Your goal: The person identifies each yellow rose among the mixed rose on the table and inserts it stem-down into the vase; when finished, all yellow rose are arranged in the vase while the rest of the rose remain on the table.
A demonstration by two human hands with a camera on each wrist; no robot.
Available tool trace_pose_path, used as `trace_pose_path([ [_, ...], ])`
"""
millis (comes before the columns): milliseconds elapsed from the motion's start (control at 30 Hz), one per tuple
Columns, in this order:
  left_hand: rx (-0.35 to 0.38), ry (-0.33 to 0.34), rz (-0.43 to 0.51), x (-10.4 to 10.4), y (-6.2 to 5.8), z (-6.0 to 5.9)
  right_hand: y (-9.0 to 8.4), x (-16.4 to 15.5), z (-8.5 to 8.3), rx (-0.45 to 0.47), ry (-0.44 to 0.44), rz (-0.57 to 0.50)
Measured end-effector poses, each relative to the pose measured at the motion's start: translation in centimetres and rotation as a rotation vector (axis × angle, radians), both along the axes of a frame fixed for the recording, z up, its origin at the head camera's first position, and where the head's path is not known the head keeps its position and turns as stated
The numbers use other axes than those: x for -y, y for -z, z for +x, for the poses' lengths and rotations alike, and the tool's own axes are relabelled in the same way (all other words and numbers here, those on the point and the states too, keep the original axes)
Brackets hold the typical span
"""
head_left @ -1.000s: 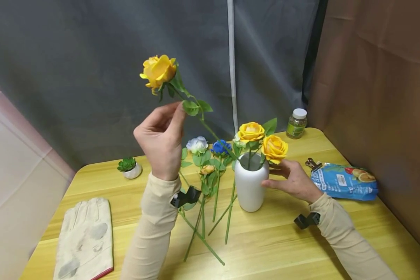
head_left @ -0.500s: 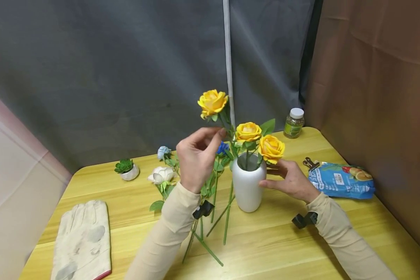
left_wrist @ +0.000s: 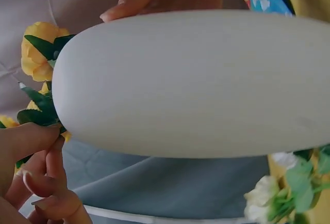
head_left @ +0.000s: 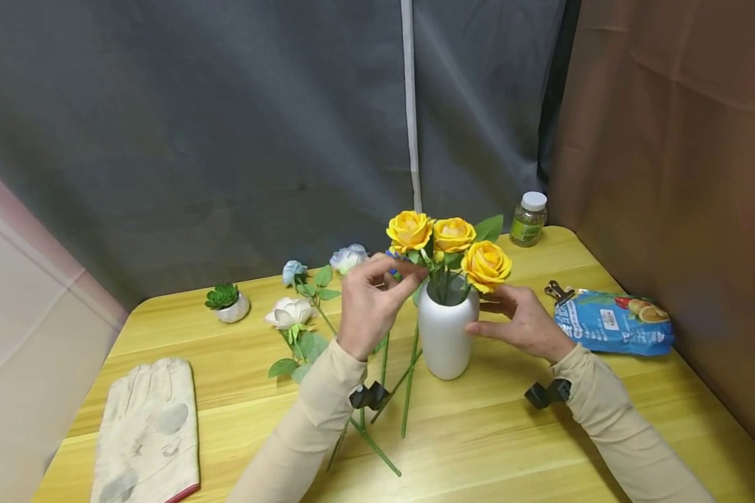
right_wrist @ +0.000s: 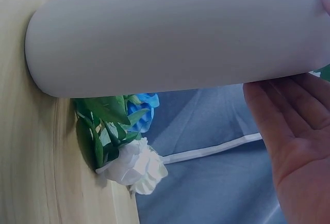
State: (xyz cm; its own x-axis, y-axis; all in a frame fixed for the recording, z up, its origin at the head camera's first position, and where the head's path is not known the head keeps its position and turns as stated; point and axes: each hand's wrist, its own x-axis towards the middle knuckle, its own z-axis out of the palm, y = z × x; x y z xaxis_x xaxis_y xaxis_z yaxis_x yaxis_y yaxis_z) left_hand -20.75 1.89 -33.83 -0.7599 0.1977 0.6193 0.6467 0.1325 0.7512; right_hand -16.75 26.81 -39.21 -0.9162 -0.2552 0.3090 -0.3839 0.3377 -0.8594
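Note:
A white vase (head_left: 447, 342) stands upright on the wooden table. My left hand (head_left: 372, 302) pinches the stem of a yellow rose (head_left: 409, 232) between thumb and fingertips, right at the vase's mouth. Two more yellow roses, one in the middle (head_left: 454, 235) and one at the right (head_left: 487, 267), rise from the same opening. My right hand (head_left: 530, 327) holds the vase from its right side, thumb in front and fingers behind. In the left wrist view, the vase (left_wrist: 191, 84) hides the stems' lower parts.
Left of the vase lie a white flower (head_left: 289, 313), a light blue one (head_left: 294, 271), a pale lavender one (head_left: 349, 258) and crossed green stems (head_left: 410, 391). Around them are a potted succulent (head_left: 231, 307), a glove (head_left: 147, 426), a lidded jar (head_left: 529, 222) and a blue bag (head_left: 619, 325).
My left hand has moved right and down with the yellow rose, whose bloom now sits level with the other two above the vase. The right hand has stayed on the vase.

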Motion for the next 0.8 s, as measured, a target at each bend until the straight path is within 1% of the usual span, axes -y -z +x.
trace_pose_path([
  [33,0.029,0.021,0.010,0.0,0.1,-0.1,0.0,0.0,0.0,-0.003,-0.001,0.000],
  [100,0.116,0.073,0.044,0.0,0.3,-0.1,0.0,0.0,0.0,-0.007,-0.003,-0.002],
  [200,0.280,0.136,0.094,0.0,0.4,-0.1,0.0,0.0,0.0,-0.011,-0.007,-0.006],
  [267,0.381,0.163,0.113,0.0,0.5,-0.1,0.0,0.0,0.0,-0.011,-0.008,-0.007],
  [400,0.500,0.195,0.117,-0.1,0.6,-0.1,-0.1,0.1,0.0,-0.004,-0.003,-0.001],
  [533,0.579,0.247,0.151,0.1,0.6,-0.2,-0.1,0.0,0.1,0.006,0.010,0.003],
  [633,0.620,0.253,0.172,0.5,0.6,-0.3,0.0,0.0,0.1,0.009,0.016,0.005],
  [700,0.629,0.243,0.180,1.2,0.6,-0.3,0.0,0.0,0.1,0.007,0.016,0.009],
  [800,0.586,0.195,0.157,2.6,0.7,-0.5,0.0,0.0,0.1,0.002,0.013,0.008],
])
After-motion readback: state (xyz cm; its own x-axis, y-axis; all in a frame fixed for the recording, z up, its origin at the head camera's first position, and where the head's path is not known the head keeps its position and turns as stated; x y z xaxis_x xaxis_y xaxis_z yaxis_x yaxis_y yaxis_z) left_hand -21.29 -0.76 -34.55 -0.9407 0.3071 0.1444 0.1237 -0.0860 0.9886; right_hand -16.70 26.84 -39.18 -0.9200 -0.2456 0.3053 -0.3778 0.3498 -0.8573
